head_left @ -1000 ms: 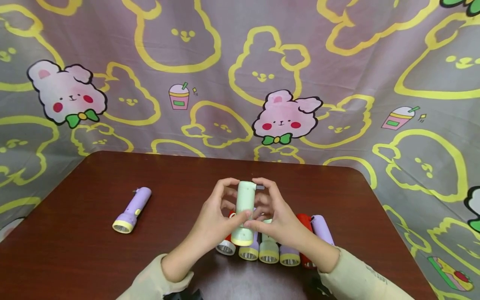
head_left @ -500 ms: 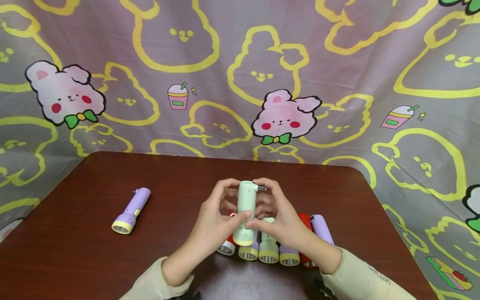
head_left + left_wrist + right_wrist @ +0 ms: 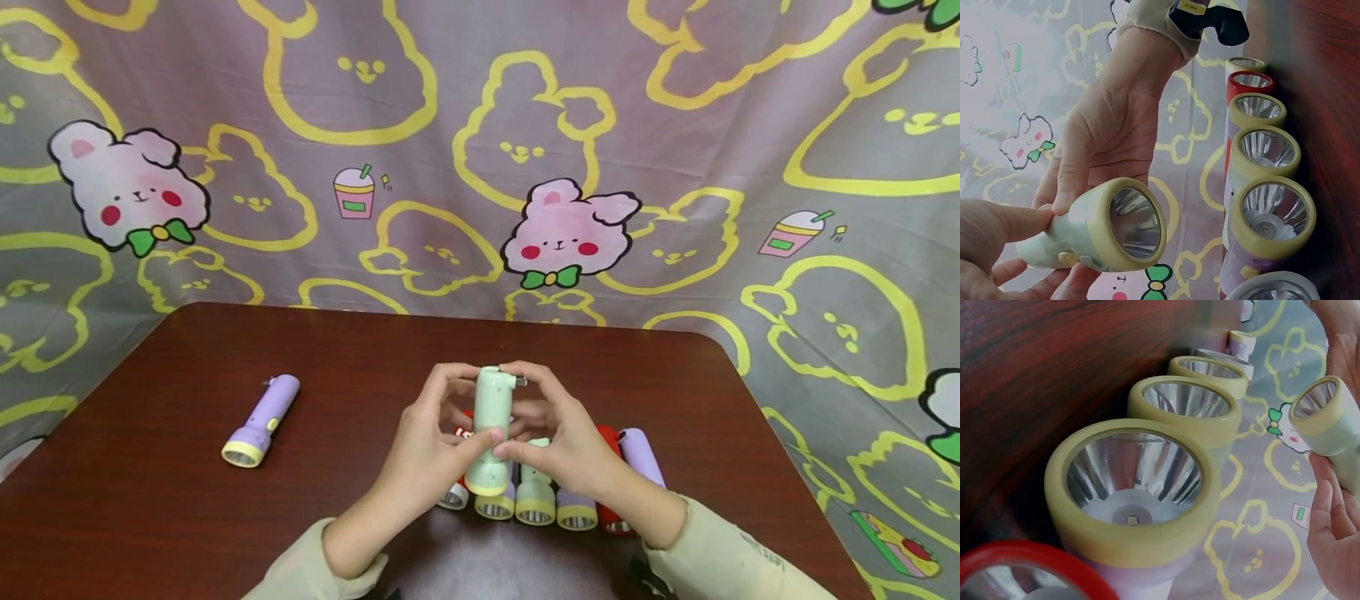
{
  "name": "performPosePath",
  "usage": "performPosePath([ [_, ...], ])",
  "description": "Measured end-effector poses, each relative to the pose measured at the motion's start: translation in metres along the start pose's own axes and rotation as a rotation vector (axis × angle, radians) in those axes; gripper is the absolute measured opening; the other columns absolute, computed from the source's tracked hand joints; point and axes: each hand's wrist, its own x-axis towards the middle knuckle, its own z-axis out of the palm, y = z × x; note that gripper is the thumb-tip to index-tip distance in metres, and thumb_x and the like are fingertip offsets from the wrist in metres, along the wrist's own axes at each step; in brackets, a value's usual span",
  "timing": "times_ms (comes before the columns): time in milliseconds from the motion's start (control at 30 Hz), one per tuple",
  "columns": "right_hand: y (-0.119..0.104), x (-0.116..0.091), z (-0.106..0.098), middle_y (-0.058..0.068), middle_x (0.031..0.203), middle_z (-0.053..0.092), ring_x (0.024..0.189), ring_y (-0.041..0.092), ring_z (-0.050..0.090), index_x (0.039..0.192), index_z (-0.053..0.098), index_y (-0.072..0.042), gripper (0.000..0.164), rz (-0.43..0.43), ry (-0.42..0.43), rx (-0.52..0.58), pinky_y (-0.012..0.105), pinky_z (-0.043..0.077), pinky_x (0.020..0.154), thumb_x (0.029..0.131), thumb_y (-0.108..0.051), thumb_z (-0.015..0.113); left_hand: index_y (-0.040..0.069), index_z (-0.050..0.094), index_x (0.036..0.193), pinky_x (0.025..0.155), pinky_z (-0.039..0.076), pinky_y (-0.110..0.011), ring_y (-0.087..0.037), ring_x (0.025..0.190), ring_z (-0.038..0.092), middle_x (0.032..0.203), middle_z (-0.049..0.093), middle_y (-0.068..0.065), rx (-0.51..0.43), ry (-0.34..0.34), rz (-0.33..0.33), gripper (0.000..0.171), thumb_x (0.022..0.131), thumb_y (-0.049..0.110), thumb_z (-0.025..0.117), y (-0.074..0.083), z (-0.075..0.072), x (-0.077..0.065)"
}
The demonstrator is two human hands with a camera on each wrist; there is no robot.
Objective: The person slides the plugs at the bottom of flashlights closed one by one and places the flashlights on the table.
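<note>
Both hands hold a light green flashlight (image 3: 492, 404) with a yellow rim above the table, its lens end down in the head view. My left hand (image 3: 429, 433) grips it from the left, fingers curled behind and thumb on the near side. From the right my right hand (image 3: 564, 433) pinches it, thumb in front and index finger at the top end. Small metal plug prongs (image 3: 521, 382) stick out near that top end. In the left wrist view the lens and a yellow switch (image 3: 1067, 257) of the flashlight show.
Below the hands lies a row of several flashlights, among them a green one (image 3: 535, 500), a purple one (image 3: 577, 512) and a red one (image 3: 617, 517). Another purple flashlight (image 3: 261, 421) lies apart at the left. A patterned curtain (image 3: 420, 167) hangs behind the brown table (image 3: 360, 350).
The green flashlight and both hands have sunk very slightly. The plug prongs stood out longer half a second ago and look shorter now. The other flashlights have stayed put.
</note>
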Motion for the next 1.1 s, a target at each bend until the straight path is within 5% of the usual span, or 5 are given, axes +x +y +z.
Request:
performPosePath([
  [900, -0.0014, 0.0017, -0.0023, 0.021, 0.109, 0.073, 0.081, 0.017, 0.075, 0.144, 0.040, -0.014, 0.075, 0.018, -0.050, 0.033, 0.037, 0.061, 0.072, 0.081, -0.002, 0.079, 0.018, 0.051, 0.126, 0.062, 0.057, -0.023, -0.012, 0.069, 0.063, 0.104, 0.069, -0.007, 0.031, -0.026, 0.048, 0.063, 0.075, -0.003, 0.082, -0.0012, -0.0003, -0.0016],
  [1100, -0.0025, 0.0040, -0.0034, 0.019, 0.107, 0.074, 0.083, 0.016, 0.073, 0.147, 0.039, -0.015, 0.077, -0.004, -0.043, -0.003, 0.037, 0.061, 0.074, 0.082, -0.004, 0.079, 0.021, 0.051, 0.127, 0.064, 0.058, -0.026, -0.015, 0.072, 0.064, 0.106, 0.067, -0.008, 0.006, -0.027, 0.017, 0.064, 0.076, -0.002, 0.081, 0.0000, -0.0017, 0.0003],
])
